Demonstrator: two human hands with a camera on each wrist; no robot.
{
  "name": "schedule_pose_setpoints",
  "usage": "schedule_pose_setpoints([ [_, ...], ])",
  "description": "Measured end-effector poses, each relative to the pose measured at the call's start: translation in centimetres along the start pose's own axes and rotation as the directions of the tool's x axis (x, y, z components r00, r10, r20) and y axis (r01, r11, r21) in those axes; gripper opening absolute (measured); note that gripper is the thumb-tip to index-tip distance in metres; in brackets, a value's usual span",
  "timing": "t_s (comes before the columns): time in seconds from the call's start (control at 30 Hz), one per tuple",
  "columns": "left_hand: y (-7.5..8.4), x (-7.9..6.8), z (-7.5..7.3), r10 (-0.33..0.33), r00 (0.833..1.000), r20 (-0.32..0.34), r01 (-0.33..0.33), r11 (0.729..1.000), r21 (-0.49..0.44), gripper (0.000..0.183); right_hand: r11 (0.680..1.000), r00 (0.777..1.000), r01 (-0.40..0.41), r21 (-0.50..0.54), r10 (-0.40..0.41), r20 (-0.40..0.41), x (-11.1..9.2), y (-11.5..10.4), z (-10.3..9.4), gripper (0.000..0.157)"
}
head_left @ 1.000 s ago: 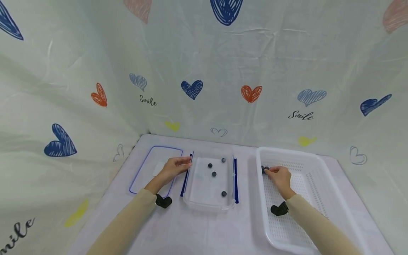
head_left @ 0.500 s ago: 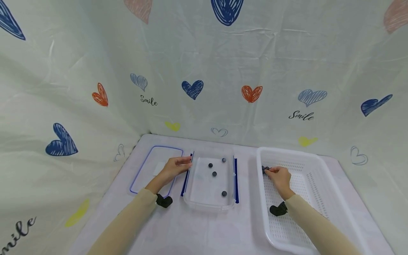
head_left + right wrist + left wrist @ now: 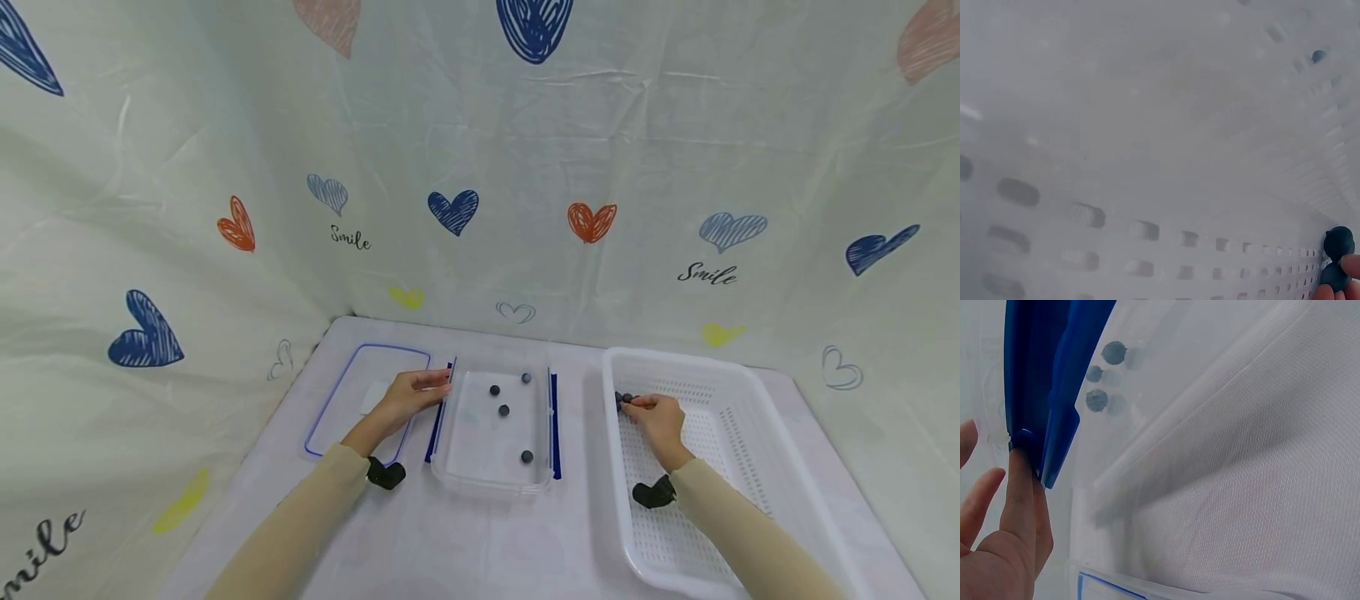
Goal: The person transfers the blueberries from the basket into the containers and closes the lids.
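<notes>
Inside the white perforated plastic basket [image 3: 712, 450], the right hand [image 3: 662, 423] pinches a dark round ball [image 3: 1334, 277], hardly moved since one second ago; the left hand [image 3: 405, 400] touches, with straight fingers, the blue plastic latch [image 3: 1027, 375] of the clear rectangular container [image 3: 491, 486], where four dark balls [image 3: 504, 410] stay, none added.

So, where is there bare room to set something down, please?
The table is bare between box and basket, and before the box. Crowded: the basket's far left corner (balls, right hand) and over the lid (left hand).

The black wrist camera [image 3: 653, 492] by the right hand [image 3: 660, 423] has edged slightly to the left.
</notes>
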State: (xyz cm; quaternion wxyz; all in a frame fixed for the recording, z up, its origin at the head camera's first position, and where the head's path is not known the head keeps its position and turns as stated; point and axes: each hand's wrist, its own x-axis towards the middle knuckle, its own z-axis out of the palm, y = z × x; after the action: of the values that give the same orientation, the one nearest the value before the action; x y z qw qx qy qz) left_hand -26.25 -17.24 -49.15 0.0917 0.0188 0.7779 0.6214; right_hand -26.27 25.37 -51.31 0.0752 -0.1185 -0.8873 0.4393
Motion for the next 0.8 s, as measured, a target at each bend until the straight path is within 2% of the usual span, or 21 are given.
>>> schedule_pose_setpoints([
  [0.13, 0.08, -0.01, -0.06, -0.021, 1.0, -0.001, 0.021, 1.0, -0.009, 0.045, 1.0, 1.0, -0.017, 0.008, 0.017, 0.007, -0.13, -0.21, -0.09, 0.021],
  [0.57, 0.2, 0.02, 0.07, -0.025, 1.0, -0.012, 0.025, 0.999, 0.024, 0.042, 0.999, 0.999, -0.037, 0.004, 0.036, 0.02, -0.39, -0.49, -0.48, 0.021],
  [0.8, 0.26, 0.15, -0.02, -0.037, 0.999, -0.018, 0.037, 0.999, 0.034, 0.042, 1.0, 1.0, -0.02, -0.018, 0.02, 0.01, -0.32, -0.52, -0.9, 0.02],
])
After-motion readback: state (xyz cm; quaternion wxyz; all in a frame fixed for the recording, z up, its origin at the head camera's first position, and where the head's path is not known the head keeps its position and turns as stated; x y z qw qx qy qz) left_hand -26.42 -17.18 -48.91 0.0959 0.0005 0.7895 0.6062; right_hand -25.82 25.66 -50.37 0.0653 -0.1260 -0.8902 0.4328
